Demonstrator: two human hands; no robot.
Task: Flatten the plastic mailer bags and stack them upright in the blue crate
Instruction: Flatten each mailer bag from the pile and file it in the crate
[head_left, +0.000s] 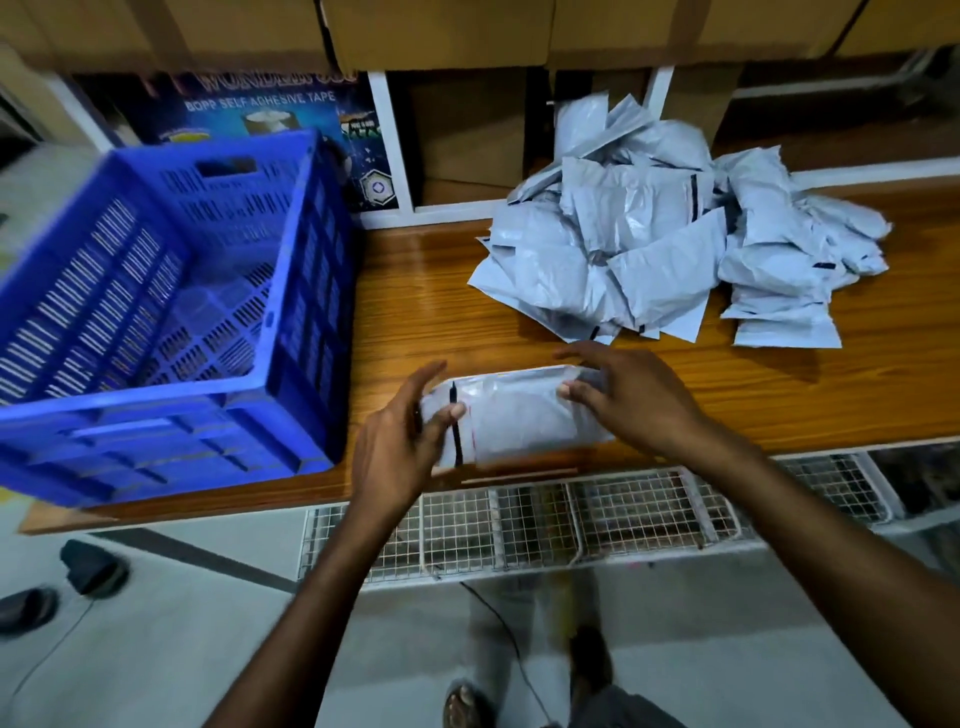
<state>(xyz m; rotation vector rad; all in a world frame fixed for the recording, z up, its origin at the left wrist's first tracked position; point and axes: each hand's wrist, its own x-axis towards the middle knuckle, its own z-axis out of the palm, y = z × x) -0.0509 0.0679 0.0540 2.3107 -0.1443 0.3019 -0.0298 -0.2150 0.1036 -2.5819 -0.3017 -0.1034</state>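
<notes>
Mailer bag: one grey plastic mailer bag (519, 415) lies lengthwise at the near edge of the wooden surface (415, 301). A black strip crosses it close to its left end.
Left hand: the left hand (400, 447) grips the bag's left end, with the thumb pressed on top beside the black strip and the fingers reaching past the far corner.
Right hand: the right hand (639, 400) holds the bag's right end, thumb on the near side and fingers stretched over the far edge. It is blurred.
Pile: a loose, crumpled pile of mailer bags (649, 239) sits farther back and to the right on the surface, apart from the held bag.
Crate: the blue crate (317, 312) stands on the left part of the surface, just beside the left hand, and its slatted bottom is in view.
Behind: a printed tape carton (260, 109) stands behind the crate. Cardboard boxes (441, 31) run along the top.
Below: wire-mesh baskets (545, 519) hang under the surface's front edge.
Floor: dark sandals (91, 566) lie at the left on the tiled floor (208, 623).
</notes>
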